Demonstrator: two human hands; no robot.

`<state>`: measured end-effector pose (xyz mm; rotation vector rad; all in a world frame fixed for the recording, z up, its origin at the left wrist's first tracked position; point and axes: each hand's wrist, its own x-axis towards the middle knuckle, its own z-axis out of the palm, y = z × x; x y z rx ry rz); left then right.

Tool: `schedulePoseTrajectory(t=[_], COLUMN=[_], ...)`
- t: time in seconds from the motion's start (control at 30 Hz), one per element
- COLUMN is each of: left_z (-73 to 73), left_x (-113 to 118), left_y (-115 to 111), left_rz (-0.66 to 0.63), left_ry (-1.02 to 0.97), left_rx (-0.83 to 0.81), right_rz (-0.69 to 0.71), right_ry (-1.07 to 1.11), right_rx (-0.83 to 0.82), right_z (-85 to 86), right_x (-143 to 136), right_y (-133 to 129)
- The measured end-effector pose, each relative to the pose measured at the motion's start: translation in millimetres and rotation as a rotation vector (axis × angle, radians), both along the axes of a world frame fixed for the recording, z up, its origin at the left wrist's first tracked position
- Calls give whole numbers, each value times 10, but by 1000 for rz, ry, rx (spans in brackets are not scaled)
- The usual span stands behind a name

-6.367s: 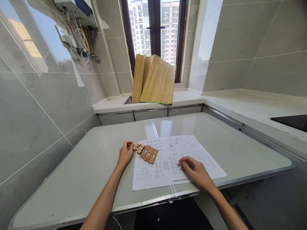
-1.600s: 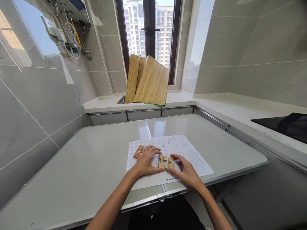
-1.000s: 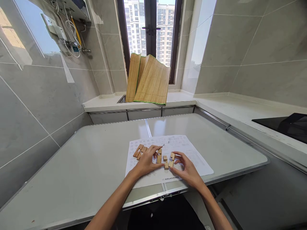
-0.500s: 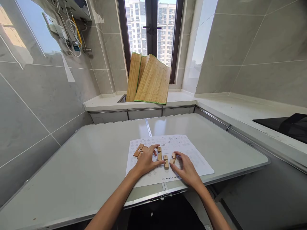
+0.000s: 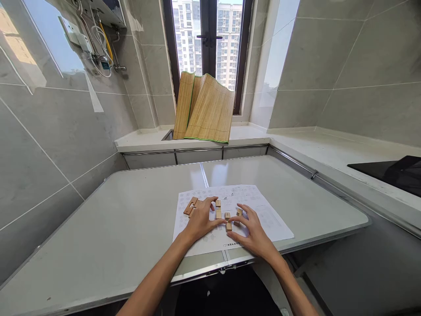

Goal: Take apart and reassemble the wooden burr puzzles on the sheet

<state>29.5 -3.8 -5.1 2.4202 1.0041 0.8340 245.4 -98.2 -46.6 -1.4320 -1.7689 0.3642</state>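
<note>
My left hand [image 5: 200,220] rests over the left side of the printed sheet, thumb and index finger spread apart. Its index fingertip is by the top of a notched wooden block [image 5: 218,215], while the thumb tip reaches the middle wooden block [image 5: 229,227]. My right hand [image 5: 250,230] has thumb and index finger closed around the lower end of that middle block; another finger stretches toward a right-hand wooden block [image 5: 239,212], partly hidden behind the fingers. Left of my left hand lie several more wooden puzzle pieces [image 5: 190,206], partly covered by it.
The white sheet [image 5: 269,219] with small printed diagrams lies on a pale folding table [image 5: 141,210]. Behind it, a bamboo mat [image 5: 210,109] stands on the white counter [image 5: 148,139] before the window. A black panel [image 5: 391,173] sits on the right counter.
My right hand has let go of the right-hand block and shifted left, its thumb and index finger now at the middle block. My left hand has hardly moved.
</note>
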Motion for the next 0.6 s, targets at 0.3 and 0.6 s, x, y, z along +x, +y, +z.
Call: schedulePoseTrajectory(t=[0.3,0.6], left_z=[33,-41], left_x=[25,79], left_y=[-51,-63], left_rz=[-52,-105], left_ry=[-70,-103], left_rx=[30,-136], right_rz=[20,34], right_ry=[207,410], right_rx=[-12,0], right_z=[31,69], right_x=[59,59], right_y=[-12,-43])
